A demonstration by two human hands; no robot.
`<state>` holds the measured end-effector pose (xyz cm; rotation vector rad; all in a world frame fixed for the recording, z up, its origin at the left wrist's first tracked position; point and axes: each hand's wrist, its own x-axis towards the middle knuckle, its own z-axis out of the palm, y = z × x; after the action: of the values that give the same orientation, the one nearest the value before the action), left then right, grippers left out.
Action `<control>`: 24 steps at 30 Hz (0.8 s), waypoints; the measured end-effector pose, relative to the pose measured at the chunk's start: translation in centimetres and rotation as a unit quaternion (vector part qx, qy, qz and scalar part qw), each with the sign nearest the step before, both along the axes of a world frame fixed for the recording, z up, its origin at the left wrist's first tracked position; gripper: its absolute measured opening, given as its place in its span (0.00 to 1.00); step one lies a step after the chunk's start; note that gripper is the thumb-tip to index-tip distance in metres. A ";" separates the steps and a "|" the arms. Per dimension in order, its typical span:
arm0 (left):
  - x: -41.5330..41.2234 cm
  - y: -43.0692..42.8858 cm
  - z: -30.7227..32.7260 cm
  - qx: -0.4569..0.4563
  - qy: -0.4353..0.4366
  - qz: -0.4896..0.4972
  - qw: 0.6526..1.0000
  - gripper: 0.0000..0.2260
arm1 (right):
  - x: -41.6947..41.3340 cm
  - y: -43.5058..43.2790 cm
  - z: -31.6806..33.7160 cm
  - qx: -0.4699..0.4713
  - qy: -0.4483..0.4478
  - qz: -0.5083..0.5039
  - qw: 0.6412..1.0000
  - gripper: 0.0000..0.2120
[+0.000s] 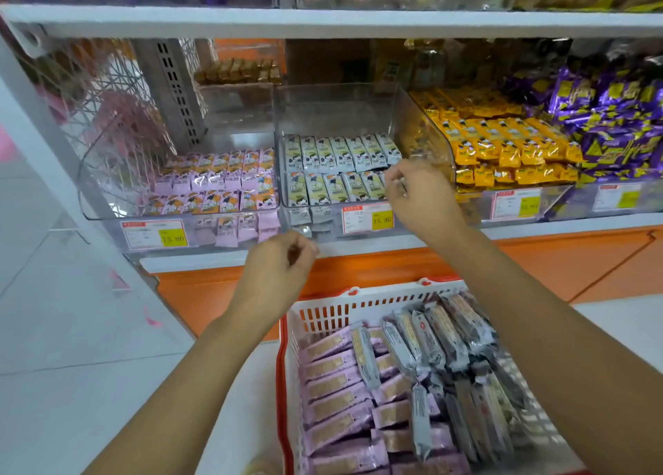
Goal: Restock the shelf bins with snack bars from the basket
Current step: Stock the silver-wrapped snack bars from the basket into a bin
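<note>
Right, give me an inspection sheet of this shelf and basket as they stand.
Surface: white shelf carrying clear bins side by side.
Job's things: red-and-white basket holds pink bars and grey bars; pink bin and grey bin partly filled.
Clutter: nothing seen.
Hands: left hand before the shelf edge, fingers curled, nothing seen in them; right hand at the grey bin's right front, grip unclear.
Cables: nothing seen.
Surroundings: yellow bars and purple packs to the right; orange base panel below; price tags on the bins.
</note>
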<state>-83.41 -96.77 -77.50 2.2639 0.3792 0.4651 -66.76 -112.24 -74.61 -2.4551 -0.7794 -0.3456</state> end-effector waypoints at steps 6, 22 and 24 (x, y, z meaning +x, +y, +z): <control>-2.2 -2.2 -5.3 0.107 0.228 -0.164 0.954 0.13 | -5.8 -5.6 -7.0 0.056 0.062 0.015 0.996 0.09; -2.5 -2.1 -9.9 0.196 0.501 -0.092 0.838 0.12 | -10.5 -3.0 -23.4 -0.210 0.321 -0.111 0.917 0.47; -2.6 -2.0 -9.8 0.194 0.510 -0.098 0.832 0.13 | -10.8 -2.3 -23.9 -0.215 0.327 -0.112 0.914 0.46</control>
<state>-86.02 -98.74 -87.29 2.7434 0.5924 -0.9247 -77.54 -114.54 -98.50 -2.7999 -0.2968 0.6173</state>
